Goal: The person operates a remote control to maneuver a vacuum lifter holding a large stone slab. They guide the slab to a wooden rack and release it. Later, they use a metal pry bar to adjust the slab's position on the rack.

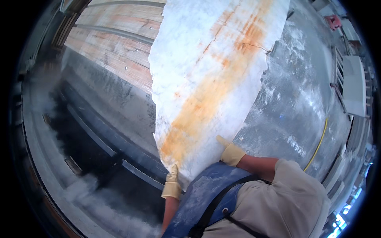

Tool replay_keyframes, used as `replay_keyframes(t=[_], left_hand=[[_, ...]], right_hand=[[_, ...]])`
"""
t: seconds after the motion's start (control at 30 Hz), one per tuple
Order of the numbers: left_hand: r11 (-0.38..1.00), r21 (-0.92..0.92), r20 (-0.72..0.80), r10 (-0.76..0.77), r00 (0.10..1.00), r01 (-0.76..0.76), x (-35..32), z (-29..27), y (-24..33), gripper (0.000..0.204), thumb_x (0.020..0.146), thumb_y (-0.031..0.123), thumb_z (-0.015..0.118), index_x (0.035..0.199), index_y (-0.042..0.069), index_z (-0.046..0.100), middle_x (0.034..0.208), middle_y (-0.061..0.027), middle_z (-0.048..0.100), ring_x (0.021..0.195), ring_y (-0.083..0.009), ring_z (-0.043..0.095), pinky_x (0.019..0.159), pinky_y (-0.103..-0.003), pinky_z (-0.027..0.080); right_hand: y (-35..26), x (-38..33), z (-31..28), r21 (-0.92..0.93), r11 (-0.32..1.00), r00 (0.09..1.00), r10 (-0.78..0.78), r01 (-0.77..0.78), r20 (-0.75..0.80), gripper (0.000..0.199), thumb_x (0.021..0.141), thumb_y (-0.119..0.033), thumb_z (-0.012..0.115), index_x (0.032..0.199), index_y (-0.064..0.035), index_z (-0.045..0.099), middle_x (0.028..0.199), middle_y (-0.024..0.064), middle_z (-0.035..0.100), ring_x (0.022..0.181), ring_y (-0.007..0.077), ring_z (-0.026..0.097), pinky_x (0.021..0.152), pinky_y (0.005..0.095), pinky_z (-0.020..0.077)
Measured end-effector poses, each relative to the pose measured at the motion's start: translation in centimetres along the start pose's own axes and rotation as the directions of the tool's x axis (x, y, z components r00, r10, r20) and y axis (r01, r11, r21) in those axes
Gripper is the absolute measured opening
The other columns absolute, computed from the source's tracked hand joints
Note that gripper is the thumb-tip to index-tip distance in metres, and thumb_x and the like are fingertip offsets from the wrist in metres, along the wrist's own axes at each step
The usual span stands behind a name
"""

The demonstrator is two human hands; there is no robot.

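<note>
Before us stretches a large, ragged-edged white stone slab streaked with orange, its near end by our waist. To its left lies a brown wooden-planked bench. A dusty blue apron covers our front. Our cream-gloved left hand grips the slab's near-left corner; our cream-gloved right hand touches its right edge, how tightly we cannot tell.

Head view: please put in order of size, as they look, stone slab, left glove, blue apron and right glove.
1. Stone slab
2. Blue apron
3. Left glove and right glove: too alike to rank
</note>
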State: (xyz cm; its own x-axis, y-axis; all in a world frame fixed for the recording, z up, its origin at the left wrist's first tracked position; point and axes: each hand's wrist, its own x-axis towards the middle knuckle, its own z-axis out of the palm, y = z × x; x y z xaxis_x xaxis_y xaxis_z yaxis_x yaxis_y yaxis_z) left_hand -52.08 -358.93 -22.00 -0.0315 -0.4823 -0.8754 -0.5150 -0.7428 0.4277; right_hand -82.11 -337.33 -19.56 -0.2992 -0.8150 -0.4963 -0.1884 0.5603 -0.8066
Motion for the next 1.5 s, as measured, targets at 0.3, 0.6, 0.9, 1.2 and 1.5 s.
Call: replay_keyframes(t=[0.3, 0.6, 0.9, 1.2, 1.5], left_hand=[[0.999, 0.039, -0.004, 0.034, 0.999, -0.034, 0.2, 0.3, -0.2, 0.073, 0.099, 0.068, 0.07, 0.114, -0.003, 0.077, 0.102, -0.01, 0.078, 0.086, -0.0228, 0.071, 0.077, -0.037, 0.058], [0.997, 0.053, 0.049, 0.056, 0.997, -0.058, 1.7, -1.7, -1.8, 0.074, 0.099, 0.069, 0.069, 0.114, -0.003, 0.077, 0.102, -0.0097, 0.078, 0.085, -0.0225, 0.07, 0.076, -0.037, 0.057], [0.99, 0.106, 0.082, 0.088, 0.993, -0.097, 4.5, -6.9, -4.4, 0.074, 0.099, 0.069, 0.068, 0.115, -0.002, 0.076, 0.102, -0.0093, 0.078, 0.085, -0.0222, 0.07, 0.075, -0.038, 0.057], [0.966, 0.228, 0.083, 0.108, 0.991, -0.124, 5.9, -10.0, -1.4, 0.074, 0.094, 0.071, 0.075, 0.114, -0.001, 0.073, 0.098, -0.0091, 0.074, 0.08, -0.0205, 0.065, 0.071, -0.038, 0.053], [0.97, 0.241, 0.029, 0.034, 0.999, -0.04, 9.8, -9.9, -4.0, 0.071, 0.094, 0.069, 0.075, 0.118, 0.002, 0.072, 0.105, -0.0099, 0.075, 0.089, -0.023, 0.069, 0.079, -0.04, 0.057]], right_hand=[[-3.4, 0.6, -2.0, -0.004, 0.972, 0.969, 0.234, -0.235, 0.073, 0.088, 0.093, 0.003, 0.065, 0.172, -0.0012, 0.027, 0.105, 0.023, 0.077, 0.094, 0.0293, 0.074, 0.094, 0.0339, 0.0559], [1.5, 1.5, 2.5, -0.802, 0.577, 0.988, -0.073, 0.155, 0.138, 0.057, 0.102, -0.007, 0.055, 0.158, -0.0034, 0.049, 0.099, 0.0119, 0.08, 0.101, 0.0267, 0.074, 0.105, 0.0355, 0.0468], [3.1, 0.4, 12.6, -0.838, 0.525, 0.987, -0.031, 0.148, 0.155, 0.036, 0.103, -0.021, 0.053, 0.115, -0.0163, 0.087, 0.107, -0.0042, 0.084, 0.126, 0.0143, 0.069, 0.138, 0.0467, 0.0006], [-4.0, -0.2, 12.4, -0.861, 0.428, 0.961, -0.168, 0.274, 0.222, 0.038, 0.107, -0.023, 0.053, 0.136, -0.0149, 0.075, 0.131, 0.0066, 0.078, 0.138, 0.0213, 0.063, 0.133, 0.0423, 0.0205], [5.3, 0.2, -4.4, 0.92, 0.301, 0.628, 0.672, 0.253, -0.392, 0.063, 0.113, -0.035, 0.055, 0.165, -0.003, 0.041, 0.15, 0.0202, 0.065, 0.143, 0.033, 0.059, 0.114, 0.0451, 0.0494]])
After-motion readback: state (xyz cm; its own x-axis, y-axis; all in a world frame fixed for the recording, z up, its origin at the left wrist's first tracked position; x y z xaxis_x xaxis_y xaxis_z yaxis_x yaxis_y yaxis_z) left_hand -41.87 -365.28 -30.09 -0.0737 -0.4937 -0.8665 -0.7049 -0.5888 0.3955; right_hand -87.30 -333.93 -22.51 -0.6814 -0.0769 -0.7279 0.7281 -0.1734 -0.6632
